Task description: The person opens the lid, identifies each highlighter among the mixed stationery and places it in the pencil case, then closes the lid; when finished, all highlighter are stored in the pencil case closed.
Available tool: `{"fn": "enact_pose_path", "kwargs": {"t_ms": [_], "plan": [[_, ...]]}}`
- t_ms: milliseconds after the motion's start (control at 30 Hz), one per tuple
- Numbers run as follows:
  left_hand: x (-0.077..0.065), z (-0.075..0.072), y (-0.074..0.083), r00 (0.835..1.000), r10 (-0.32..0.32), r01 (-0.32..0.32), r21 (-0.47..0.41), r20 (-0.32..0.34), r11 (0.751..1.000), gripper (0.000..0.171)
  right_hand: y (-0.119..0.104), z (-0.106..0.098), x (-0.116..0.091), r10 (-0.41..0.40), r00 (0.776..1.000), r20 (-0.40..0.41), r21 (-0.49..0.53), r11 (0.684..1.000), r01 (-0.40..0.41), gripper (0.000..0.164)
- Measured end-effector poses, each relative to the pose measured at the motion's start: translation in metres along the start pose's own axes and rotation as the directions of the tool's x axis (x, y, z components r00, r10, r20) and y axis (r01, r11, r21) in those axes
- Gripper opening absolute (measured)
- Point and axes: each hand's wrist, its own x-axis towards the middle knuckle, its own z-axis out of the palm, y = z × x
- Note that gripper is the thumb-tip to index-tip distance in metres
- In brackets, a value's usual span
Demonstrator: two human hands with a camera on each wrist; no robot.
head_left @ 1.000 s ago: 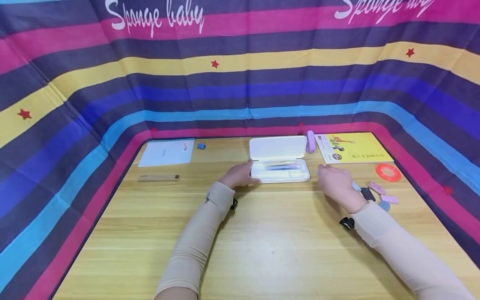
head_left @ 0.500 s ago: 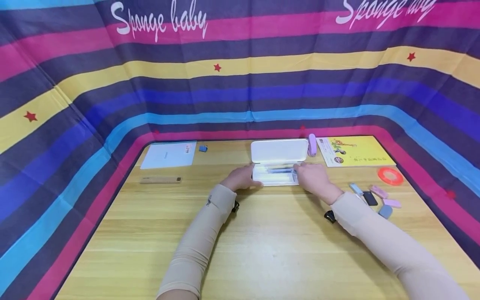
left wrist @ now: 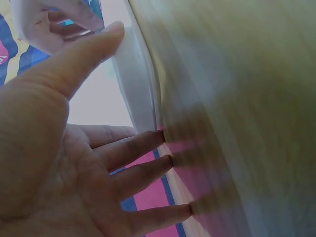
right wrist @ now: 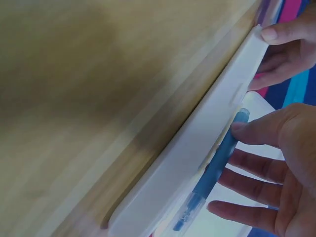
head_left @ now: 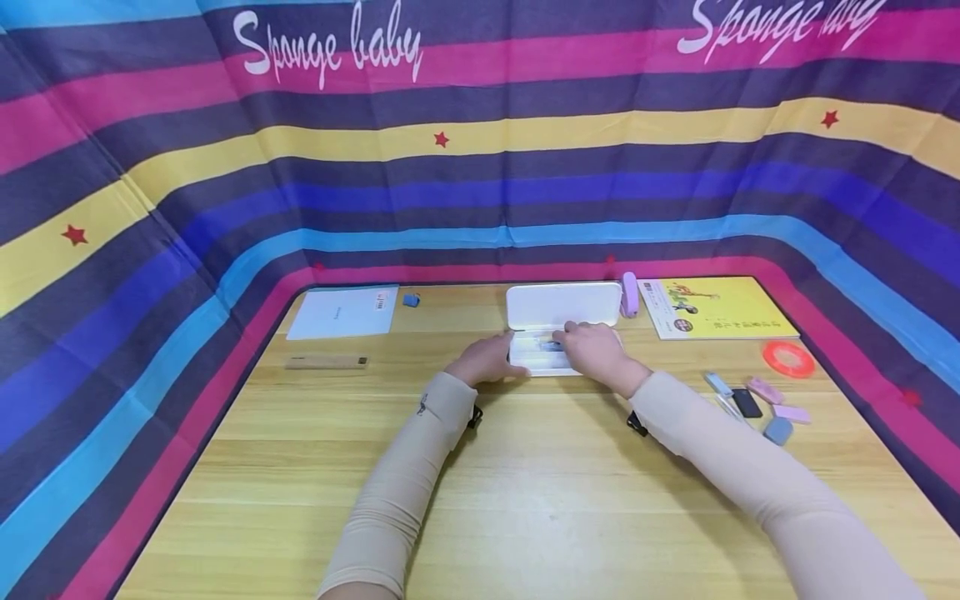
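A white pencil case (head_left: 534, 364) stands with its lid (head_left: 562, 306) raised at the far middle of the table. My left hand (head_left: 483, 360) holds its left end, thumb on the front wall, the other fingers spread around the corner and down to the table. Over the case's tray, my right hand (head_left: 597, 353) pinches a blue pen (right wrist: 219, 163) with a clear end. In the right wrist view the pen lies nearly parallel to the case's front wall, right at the rim. My right hand hides much of the tray's right part in the head view.
Several erasers, among them a black one (head_left: 747, 403), lie at right near an orange ring (head_left: 788, 359). A yellow book (head_left: 723, 308) and a purple object (head_left: 629, 295) are behind. At left are a wooden ruler (head_left: 326, 362), a pale notebook (head_left: 343, 313) and a small blue sharpener-like item (head_left: 411, 300).
My right hand has moved left with the blue pen, from the table right of the case to over its tray. My left hand stays at the case's left end.
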Motion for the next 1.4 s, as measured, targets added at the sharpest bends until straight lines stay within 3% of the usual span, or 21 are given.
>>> {"fn": "enact_pose_path", "kwargs": {"t_ms": [233, 633, 900, 1033, 1200, 1300, 1400], "plan": [[0.000, 0.001, 0.002, 1.000, 0.000, 0.000, 0.002, -0.012, 1.000, 0.085, -0.007, 0.006, 0.005, -0.046, 0.998, -0.051, -0.020, 0.999, 0.045, 0.018], [-0.002, 0.001, 0.003, 1.000, 0.000, 0.000, -0.026, -0.002, 1.000, 0.083, -0.010, 0.008, 0.001, 0.004, 0.996, -0.090, 0.012, 1.000, -0.003, 0.020], [-0.004, -0.001, 0.003, 1.000, -0.013, 0.013, -0.035, -0.003, 0.999, 0.088, 0.015, -0.014, -0.003, 0.150, 0.986, -0.074, 0.082, 0.986, -0.144, 0.026], [-0.005, -0.002, 0.003, 1.000, -0.022, 0.022, -0.015, 0.003, 1.000, 0.092, 0.036, -0.026, -0.004, 0.274, 0.956, -0.106, 0.127, 0.957, -0.260, 0.030], [-0.005, -0.002, 0.003, 1.000, -0.016, 0.016, -0.008, 0.004, 1.000, 0.090, 0.057, -0.032, -0.005, 0.386, 0.918, -0.091, 0.170, 0.914, -0.368, 0.029], [-0.004, -0.002, 0.002, 1.000, -0.011, 0.011, -0.005, 0.007, 1.000, 0.090, 0.064, -0.030, -0.006, 0.410, 0.909, -0.076, 0.175, 0.903, -0.392, 0.034], [-0.004, -0.002, 0.002, 1.000, -0.007, 0.007, -0.009, 0.005, 1.000, 0.090, 0.069, -0.025, -0.005, 0.386, 0.922, -0.038, 0.182, 0.910, -0.374, 0.047]]}}
